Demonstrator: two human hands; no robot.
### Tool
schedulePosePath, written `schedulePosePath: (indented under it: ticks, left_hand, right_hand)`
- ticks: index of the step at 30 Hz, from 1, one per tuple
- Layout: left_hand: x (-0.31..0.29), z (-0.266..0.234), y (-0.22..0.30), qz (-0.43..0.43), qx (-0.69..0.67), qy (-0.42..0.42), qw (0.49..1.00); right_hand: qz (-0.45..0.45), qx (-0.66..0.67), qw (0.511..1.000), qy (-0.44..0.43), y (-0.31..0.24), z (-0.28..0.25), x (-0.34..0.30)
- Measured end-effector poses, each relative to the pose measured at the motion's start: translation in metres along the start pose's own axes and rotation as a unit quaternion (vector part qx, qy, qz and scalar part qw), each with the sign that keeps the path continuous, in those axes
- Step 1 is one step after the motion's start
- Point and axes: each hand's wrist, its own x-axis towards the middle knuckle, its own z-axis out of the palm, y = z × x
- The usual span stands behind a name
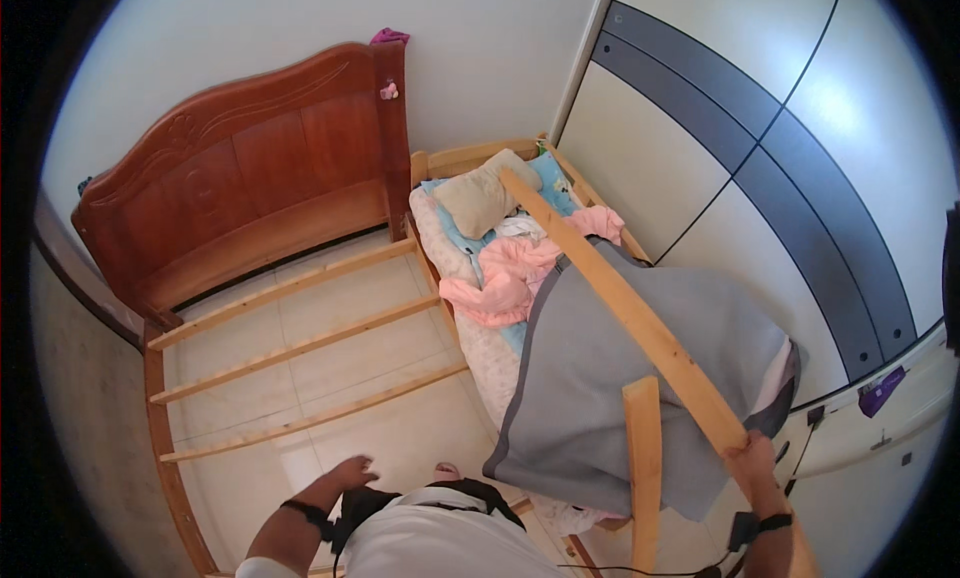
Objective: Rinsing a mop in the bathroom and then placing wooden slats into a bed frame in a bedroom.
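My right hand is wrapped round a long light wooden plank. The plank slants up over the small bed, its far end over a beige pillow. Below it and to its left, a second wooden plank lies across a grey blanket; its near end runs out at the lower edge. My left hand hangs beside my body with fingers loosely apart, holding nothing. It is nearest the slatted frame of the large bed, touching none of it.
A dark red-brown headboard stands against the wall, with several slats across the bed frame over a tiled floor. Pink bedding lies on the small bed. A white wardrobe with grey bands borders the right side.
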Motion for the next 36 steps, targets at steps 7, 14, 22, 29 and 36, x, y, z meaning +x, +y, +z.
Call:
schedulePosePath:
  ticks: [7,14,22,29,36]
  left_hand:
    - [0.063,-0.041,0.197,0.256,-0.161,-0.022,0.953]
    - [0.042,-0.050,0.295,0.153,-0.602,-0.183,0.762]
    - [-0.012,-0.104,0.222,0.122,-0.805,0.082,0.575]
    - [-0.075,-0.094,0.101,0.130,-0.855,0.261,0.430]
    - [-0.115,-0.083,0.032,0.193,-0.855,0.325,0.355]
  right_hand:
    - [-0.066,0.015,0.997,0.033,-0.008,-0.112,-0.039]
    - [-0.169,0.010,0.985,-0.017,-0.081,-0.167,-0.132]
    - [-0.345,-0.088,0.932,-0.076,-0.157,-0.077,-0.129]
    - [-0.535,-0.065,0.831,-0.137,-0.236,-0.020,-0.139]
    - [-0.653,-0.005,0.749,-0.116,-0.276,0.037,-0.127]
